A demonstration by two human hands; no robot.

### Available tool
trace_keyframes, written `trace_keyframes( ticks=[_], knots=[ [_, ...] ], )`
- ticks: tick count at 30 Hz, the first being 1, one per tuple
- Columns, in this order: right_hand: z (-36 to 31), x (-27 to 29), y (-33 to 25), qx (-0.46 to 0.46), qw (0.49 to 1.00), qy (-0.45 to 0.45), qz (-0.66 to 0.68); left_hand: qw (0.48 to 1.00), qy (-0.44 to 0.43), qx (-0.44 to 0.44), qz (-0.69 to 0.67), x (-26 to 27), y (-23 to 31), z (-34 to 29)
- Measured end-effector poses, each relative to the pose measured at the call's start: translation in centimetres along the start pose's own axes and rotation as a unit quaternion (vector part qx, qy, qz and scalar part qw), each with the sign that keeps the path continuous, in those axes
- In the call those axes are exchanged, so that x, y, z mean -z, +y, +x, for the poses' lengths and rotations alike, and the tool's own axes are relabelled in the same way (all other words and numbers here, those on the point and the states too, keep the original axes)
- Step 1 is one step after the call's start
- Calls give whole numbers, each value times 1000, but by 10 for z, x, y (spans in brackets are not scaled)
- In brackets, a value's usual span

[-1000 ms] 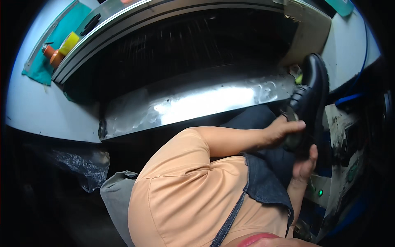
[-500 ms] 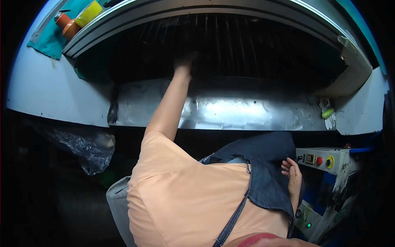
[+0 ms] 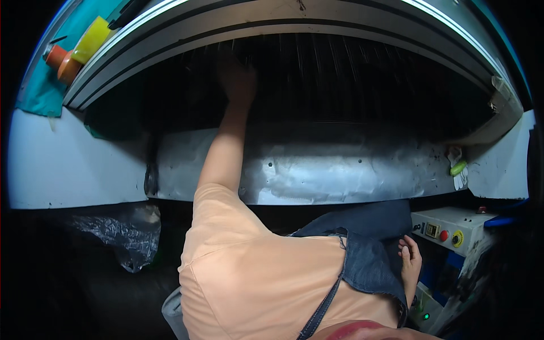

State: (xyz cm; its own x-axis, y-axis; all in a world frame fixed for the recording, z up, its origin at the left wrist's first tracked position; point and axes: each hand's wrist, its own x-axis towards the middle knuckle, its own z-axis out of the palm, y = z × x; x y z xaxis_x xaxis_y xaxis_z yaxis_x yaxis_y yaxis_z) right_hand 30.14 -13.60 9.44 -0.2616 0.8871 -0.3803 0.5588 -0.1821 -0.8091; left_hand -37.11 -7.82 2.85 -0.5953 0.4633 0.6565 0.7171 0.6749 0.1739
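My left arm reaches forward over the shiny sheet-metal ledge [image 3: 317, 175] into a dark machine opening [image 3: 351, 85]. There my left hand [image 3: 238, 82] is dim and smeared; its fingers, and whatever they might touch, are lost in shadow near thin upright strips or cords [image 3: 317, 54]. My right hand [image 3: 411, 259] hangs low at my side, beside my dark blue apron [image 3: 368, 258], fingers loosely bent and apart with nothing in them. Close to it stands a grey control box [image 3: 447, 226] with a red button and a yellow-ringed knob.
A curved pale rail [image 3: 272, 27] spans the opening's upper edge. Tape rolls, one yellow [image 3: 90, 39] and one orange [image 3: 69, 69], rest on a teal cloth at upper left. A white glove and green item [image 3: 458, 168] lie on the ledge's right end. A clear plastic bag [image 3: 133, 238] hangs at left.
My left hand has gone deeper into the opening and slightly left. The whole view has shifted, so the ledge and control box sit lower. My right hand stays at my side.
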Motion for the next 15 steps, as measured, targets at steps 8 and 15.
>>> trace_keyframes(
  ticks=[8, 15],
  knots=[
    [-7, 5, -28, -14, 996, 67, -60, 915, -284, 158, -240, -71, 38, 83],
    [-27, 13, -8, -22, 995, 102, 8, 866, -296, 264, -305, -107, 5, 102]
  ],
)
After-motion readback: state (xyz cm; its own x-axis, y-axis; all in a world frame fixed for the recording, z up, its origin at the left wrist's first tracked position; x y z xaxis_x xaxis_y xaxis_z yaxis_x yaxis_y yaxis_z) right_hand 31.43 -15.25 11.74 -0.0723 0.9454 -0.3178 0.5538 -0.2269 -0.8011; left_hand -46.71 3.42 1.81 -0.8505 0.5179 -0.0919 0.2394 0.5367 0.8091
